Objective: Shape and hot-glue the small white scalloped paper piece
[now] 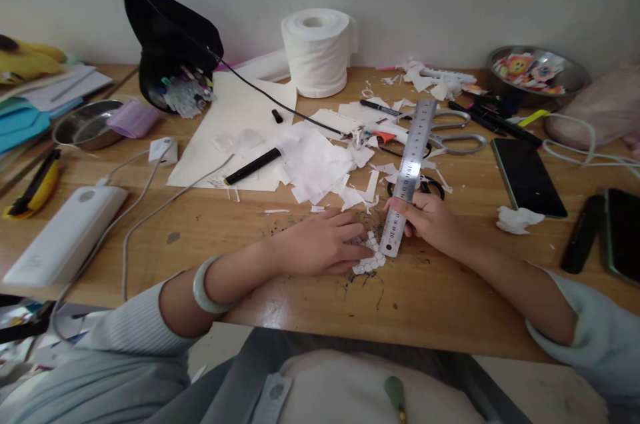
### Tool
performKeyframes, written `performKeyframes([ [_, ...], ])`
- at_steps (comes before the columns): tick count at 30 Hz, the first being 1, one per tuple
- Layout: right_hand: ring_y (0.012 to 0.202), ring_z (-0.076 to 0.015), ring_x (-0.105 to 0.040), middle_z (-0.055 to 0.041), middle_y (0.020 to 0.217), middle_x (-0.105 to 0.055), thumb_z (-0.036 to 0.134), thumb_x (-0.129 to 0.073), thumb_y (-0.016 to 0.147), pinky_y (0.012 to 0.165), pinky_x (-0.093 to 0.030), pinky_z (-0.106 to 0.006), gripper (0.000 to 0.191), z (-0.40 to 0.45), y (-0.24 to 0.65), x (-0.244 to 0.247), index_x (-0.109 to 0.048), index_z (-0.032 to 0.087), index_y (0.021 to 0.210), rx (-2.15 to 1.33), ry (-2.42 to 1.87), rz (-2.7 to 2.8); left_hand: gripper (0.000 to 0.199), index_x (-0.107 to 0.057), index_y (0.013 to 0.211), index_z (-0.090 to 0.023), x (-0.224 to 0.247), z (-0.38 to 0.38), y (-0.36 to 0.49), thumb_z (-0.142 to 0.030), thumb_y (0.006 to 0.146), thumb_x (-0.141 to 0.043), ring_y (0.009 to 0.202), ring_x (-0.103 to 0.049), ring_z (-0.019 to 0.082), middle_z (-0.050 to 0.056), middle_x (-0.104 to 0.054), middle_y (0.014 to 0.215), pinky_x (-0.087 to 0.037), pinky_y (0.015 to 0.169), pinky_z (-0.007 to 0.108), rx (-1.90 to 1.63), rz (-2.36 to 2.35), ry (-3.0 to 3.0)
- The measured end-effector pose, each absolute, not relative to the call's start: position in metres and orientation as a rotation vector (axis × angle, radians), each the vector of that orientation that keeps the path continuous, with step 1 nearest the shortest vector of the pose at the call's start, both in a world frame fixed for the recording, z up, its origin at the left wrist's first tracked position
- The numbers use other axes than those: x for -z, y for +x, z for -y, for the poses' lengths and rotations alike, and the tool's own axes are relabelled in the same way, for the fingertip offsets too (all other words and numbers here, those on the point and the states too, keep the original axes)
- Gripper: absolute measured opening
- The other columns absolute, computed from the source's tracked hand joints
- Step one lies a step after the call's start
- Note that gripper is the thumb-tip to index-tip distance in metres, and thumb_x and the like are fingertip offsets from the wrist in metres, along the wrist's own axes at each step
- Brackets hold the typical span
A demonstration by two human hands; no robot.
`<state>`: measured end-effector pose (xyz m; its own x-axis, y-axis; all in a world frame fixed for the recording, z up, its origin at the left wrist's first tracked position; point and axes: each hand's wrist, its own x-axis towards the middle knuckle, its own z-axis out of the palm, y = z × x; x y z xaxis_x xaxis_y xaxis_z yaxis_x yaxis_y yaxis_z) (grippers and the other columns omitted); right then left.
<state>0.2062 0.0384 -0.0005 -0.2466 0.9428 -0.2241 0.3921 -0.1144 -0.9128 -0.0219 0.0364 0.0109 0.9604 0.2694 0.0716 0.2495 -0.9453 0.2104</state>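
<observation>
My right hand point(425, 216) grips a metal ruler point(407, 171) near its lower end, thumb on top and fingers beneath. The ruler slants up and away from me, its far end over the scissors' handles. To its left, my left hand point(325, 244) lies palm down with fingers stretched over a small white paper cutout point(370, 263) with a rounded cell pattern. Part of that cutout is hidden under the fingers. The ruler's lower end is close to the cutout's right edge; whether they touch I cannot tell. Dark marks spot the wooden table around it.
Behind my hands are paper scraps point(320, 161), a black marker point(253, 166), scissors point(457, 137) and a toilet roll point(317, 54). Phones point(529, 177) lie right; a white power bank point(67, 234) with cables lies left. A metal bowl point(537, 74) holds paper cutouts.
</observation>
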Motion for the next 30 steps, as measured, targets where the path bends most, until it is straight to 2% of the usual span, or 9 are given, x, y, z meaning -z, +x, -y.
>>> performKeyframes([
  [4, 0.038, -0.0080, -0.043, 0.0030, 0.044, -0.049, 0.053, -0.051, 0.079, 0.036, -0.029, -0.021, 0.040, -0.0389, 0.2066, -0.0001, -0.061, 0.015, 0.072, -1.347, -1.513, 1.575, 0.027, -0.059, 0.114, -0.023, -0.0108, -0.0364, -0.0220, -0.029, 0.093, -0.043, 0.100, -0.050, 0.021, 0.007, -0.058, 0.107, -0.038, 0.085, 0.034, -0.143, -0.387, 2.903],
  [30, 0.041, -0.0085, -0.045, 0.0025, 0.046, -0.051, 0.053, -0.048, 0.082, 0.041, -0.035, -0.022, 0.042, -0.0380, 0.2060, 0.0007, -0.062, 0.014, 0.073, -1.303, -1.468, 1.717, 0.026, -0.058, 0.113, -0.024, -0.0106, -0.0361, -0.0217, -0.029, 0.091, -0.046, 0.100, -0.050, 0.021, 0.007, -0.058, 0.105, -0.039, 0.086, 0.034, -0.156, -0.400, 2.904],
])
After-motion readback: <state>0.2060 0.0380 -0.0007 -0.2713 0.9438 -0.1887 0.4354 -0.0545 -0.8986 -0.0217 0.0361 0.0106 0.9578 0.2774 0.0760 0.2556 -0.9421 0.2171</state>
